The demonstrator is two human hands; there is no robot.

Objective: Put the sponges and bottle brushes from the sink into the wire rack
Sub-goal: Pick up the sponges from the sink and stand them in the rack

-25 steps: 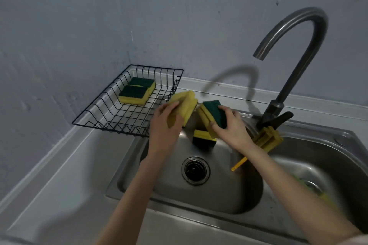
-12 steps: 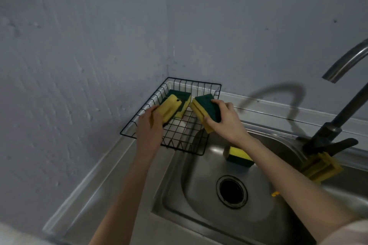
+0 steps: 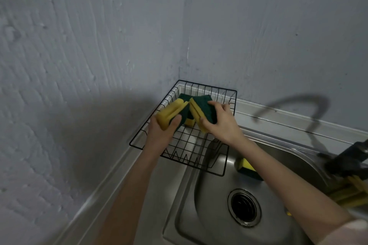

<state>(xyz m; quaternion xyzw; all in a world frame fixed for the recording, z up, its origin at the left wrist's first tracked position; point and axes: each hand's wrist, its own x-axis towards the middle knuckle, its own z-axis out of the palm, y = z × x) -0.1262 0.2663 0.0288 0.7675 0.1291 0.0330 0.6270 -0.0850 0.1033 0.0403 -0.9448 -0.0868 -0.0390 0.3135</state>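
Both hands have moved from the sink (image 3: 209, 195) over the rack (image 3: 179, 145): left hand (image 3: 163, 131) and right hand (image 3: 221, 123) each grip a sponge, unreleased; another sponge (image 3: 247, 167) remains in the sink.

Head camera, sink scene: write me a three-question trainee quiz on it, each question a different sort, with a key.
1. True or false: the wire rack hangs on the wall above the tap.
2. Multiple choice: the right hand grips a sponge with which side facing the camera? A) yellow foam only B) green scouring side C) a white side
3. Fill in: one sponge in the sink lies in the basin, on the ___ side of the drain from the camera.

Key
1. False: it sits in the corner of the counter, with an edge over the sink.
2. B
3. far; the left hand holds another sponge over the rack.
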